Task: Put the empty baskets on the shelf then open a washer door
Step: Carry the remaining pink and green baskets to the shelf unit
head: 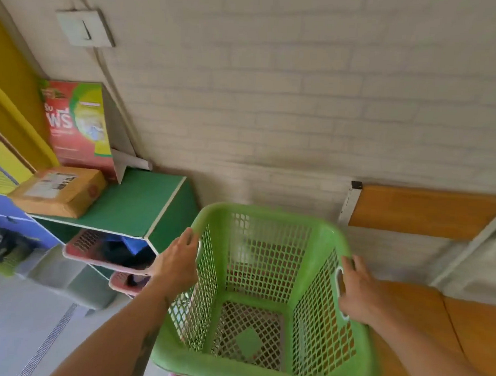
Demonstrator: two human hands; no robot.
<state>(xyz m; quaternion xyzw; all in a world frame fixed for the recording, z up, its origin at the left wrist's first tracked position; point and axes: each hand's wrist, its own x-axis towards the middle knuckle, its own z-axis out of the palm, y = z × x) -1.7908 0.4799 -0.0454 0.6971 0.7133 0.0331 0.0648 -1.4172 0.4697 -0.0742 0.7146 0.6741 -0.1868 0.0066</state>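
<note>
Head view: left hand (179, 263) and right hand (357, 292) fingers curled round green basket (259, 299) side handles.

White brick wall (274, 103) is recorded with a pale switch box (84, 28) mounted at upper left, a red-and-green printed carton (78, 121) stood upright below it, a taped brown parcel (60, 191) laid just in front, and an orange wooden board (423, 211) fixed at right.
</note>
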